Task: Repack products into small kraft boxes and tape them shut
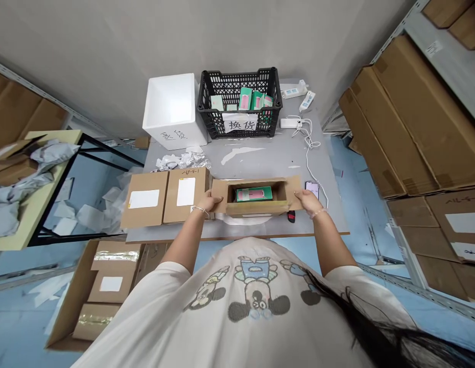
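Note:
An opened cardboard box [256,210] stands at the front of the grey table, its end flaps folded outward. Inside lies a small green-and-pink product box [255,193]. My left hand [207,201] is closed on the left flap, thumb on top. On the opposite side, my right hand [308,202] pinches the right flap. A phone [311,189] with a lit screen lies just beyond my right hand. Close to the carton's right front corner is a small red-and-black object [291,216], whose kind I cannot make out. Two closed cartons [186,209] sit beside my left hand.
Behind are a white foam box [172,110] and a black crate [241,134] with several green boxes. Power strips [291,123] and a white cable occupy the right side. Crumpled plastic [184,160] lies left. Shelves of cartons [409,112] flank the table; an open carton [71,301] is on the floor.

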### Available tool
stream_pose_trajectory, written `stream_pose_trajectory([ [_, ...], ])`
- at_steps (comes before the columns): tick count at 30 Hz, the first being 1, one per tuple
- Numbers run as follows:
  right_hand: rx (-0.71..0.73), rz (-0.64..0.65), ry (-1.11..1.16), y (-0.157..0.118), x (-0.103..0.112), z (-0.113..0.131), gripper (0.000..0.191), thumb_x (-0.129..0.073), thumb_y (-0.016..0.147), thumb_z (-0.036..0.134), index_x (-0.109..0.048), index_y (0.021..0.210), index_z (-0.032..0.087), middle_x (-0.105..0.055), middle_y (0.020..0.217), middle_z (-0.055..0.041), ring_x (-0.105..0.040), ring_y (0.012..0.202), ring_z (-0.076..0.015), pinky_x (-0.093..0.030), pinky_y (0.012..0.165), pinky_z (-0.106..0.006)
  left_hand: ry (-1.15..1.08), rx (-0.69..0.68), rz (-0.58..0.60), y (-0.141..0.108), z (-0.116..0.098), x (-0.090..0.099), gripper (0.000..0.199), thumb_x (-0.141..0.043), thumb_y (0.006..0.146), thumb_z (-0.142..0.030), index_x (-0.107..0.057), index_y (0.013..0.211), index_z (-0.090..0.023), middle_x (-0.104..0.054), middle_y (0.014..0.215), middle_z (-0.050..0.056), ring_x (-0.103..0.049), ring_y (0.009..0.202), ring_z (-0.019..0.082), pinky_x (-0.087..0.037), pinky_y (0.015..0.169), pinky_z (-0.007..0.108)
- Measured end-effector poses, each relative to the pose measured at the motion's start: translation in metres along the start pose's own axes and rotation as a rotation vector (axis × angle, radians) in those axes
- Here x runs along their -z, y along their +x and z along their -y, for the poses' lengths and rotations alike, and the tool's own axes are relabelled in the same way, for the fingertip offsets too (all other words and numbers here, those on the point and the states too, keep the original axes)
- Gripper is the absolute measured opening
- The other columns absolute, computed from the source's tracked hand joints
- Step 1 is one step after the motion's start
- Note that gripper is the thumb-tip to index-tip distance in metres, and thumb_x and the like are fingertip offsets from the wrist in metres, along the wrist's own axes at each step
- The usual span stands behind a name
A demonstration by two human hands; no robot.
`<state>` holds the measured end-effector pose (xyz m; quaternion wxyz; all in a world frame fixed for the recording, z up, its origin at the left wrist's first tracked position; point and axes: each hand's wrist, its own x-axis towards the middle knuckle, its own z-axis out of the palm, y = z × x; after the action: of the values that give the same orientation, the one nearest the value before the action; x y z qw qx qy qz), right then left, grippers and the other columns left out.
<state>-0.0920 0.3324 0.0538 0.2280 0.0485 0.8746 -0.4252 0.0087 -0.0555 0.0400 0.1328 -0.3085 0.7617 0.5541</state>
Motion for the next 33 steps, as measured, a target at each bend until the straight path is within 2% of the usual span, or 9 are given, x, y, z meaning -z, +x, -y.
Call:
stream_pose_trajectory([
  [3, -0.022, -0.181, -0.221, -0.003, 0.002, -0.013, 0.037, -0.060, 0.083, 0.031, -0.061, 0.113, 0.010, -0.069, 0.104, -0.0159, -0.063, 0.099, -0.0262, -0.048, 0.084, -0.034, 0.284, -0.120, -0.292, -0.007, 0.008, -0.006, 0.068, -0.075, 0.071, -0.025, -0.045, 0.131, -0.014, -0.058, 0.130, 0.016, -0.055, 0.122, 0.027, -0.047, 0.101, 0.042],
  [5, 0.133, -0.328, -0.415, -0.006, 0.000, -0.012, 0.042, -0.065, 0.080, 0.029, -0.061, 0.117, 0.010, -0.063, 0.116, -0.0194, -0.057, 0.110, -0.0305, -0.044, 0.092, -0.039, 0.464, -0.330, -0.383, -0.012, 0.009, -0.012, 0.053, -0.069, 0.077, -0.023, -0.051, 0.126, -0.016, -0.054, 0.133, 0.015, -0.048, 0.129, 0.028, -0.040, 0.108, 0.044],
  [8, 0.474, -0.316, -0.562, -0.010, 0.003, 0.005, 0.028, -0.063, 0.084, 0.030, -0.067, 0.107, 0.016, -0.064, 0.112, -0.0161, -0.055, 0.108, -0.0316, -0.042, 0.092, -0.043, 0.596, -0.624, -0.209, -0.012, 0.004, -0.017, 0.025, -0.056, 0.085, -0.020, -0.064, 0.108, -0.020, -0.062, 0.118, 0.011, -0.054, 0.121, 0.027, -0.042, 0.106, 0.044],
  [11, 0.703, -0.181, -0.705, -0.015, 0.013, 0.032, 0.019, -0.064, 0.086, 0.035, -0.071, 0.095, 0.019, -0.067, 0.102, -0.0119, -0.056, 0.101, -0.0298, -0.039, 0.091, -0.045, 0.642, -0.751, 0.031, -0.003, -0.002, -0.014, 0.027, -0.059, 0.083, -0.020, -0.066, 0.109, -0.020, -0.064, 0.119, 0.011, -0.056, 0.120, 0.028, -0.043, 0.106, 0.045],
  [18, 0.909, 0.206, -0.993, -0.032, 0.015, 0.067, 0.056, -0.079, 0.072, 0.038, -0.065, 0.123, 0.022, -0.062, 0.122, -0.0127, -0.054, 0.115, -0.0305, -0.039, 0.096, -0.042, 0.780, -0.856, 0.262, 0.000, -0.013, -0.004, 0.133, -0.084, 0.054, -0.061, -0.014, 0.156, -0.012, -0.015, 0.160, 0.025, -0.010, 0.149, 0.039, -0.019, 0.118, 0.053],
  [22, 0.736, 0.251, -1.120, -0.023, -0.007, 0.055, 0.117, -0.088, 0.053, 0.049, -0.032, 0.153, 0.021, -0.022, 0.159, -0.0187, -0.019, 0.145, -0.0393, -0.017, 0.114, -0.054, 1.026, -0.757, 0.312, 0.000, -0.024, -0.009, 0.156, -0.082, 0.044, -0.070, 0.007, 0.156, -0.010, 0.008, 0.160, 0.028, 0.010, 0.146, 0.048, -0.007, 0.114, 0.064],
  [25, 0.477, 0.183, -1.205, -0.007, -0.017, 0.041, 0.135, -0.086, 0.049, 0.059, -0.016, 0.157, 0.018, -0.002, 0.162, -0.0220, 0.005, 0.148, -0.0430, 0.007, 0.112, -0.064, 1.156, -0.637, 0.336, 0.003, -0.031, -0.015, 0.160, -0.083, 0.041, -0.070, 0.013, 0.155, -0.011, 0.018, 0.158, 0.028, 0.010, 0.145, 0.051, -0.007, 0.112, 0.066],
  [29, 0.226, 0.236, -1.182, 0.007, -0.017, 0.021, 0.148, -0.081, 0.047, 0.069, 0.002, 0.157, 0.017, 0.005, 0.160, -0.0267, 0.003, 0.146, -0.0475, 0.015, 0.107, -0.067, 1.190, -0.575, 0.341, 0.005, -0.035, -0.022, 0.162, -0.084, 0.037, -0.068, 0.012, 0.155, -0.014, 0.025, 0.157, 0.026, 0.005, 0.145, 0.051, -0.014, 0.113, 0.061],
  [33, 0.229, 0.242, -1.178, -0.001, -0.018, 0.024, 0.149, -0.083, 0.047, 0.068, 0.002, 0.157, 0.014, 0.005, 0.160, -0.0289, -0.001, 0.146, -0.0489, 0.010, 0.108, -0.068, 1.202, -0.540, 0.329, 0.005, -0.035, -0.026, 0.163, -0.086, 0.033, -0.068, 0.009, 0.156, -0.019, 0.027, 0.157, 0.022, 0.006, 0.145, 0.052, -0.018, 0.113, 0.059],
])
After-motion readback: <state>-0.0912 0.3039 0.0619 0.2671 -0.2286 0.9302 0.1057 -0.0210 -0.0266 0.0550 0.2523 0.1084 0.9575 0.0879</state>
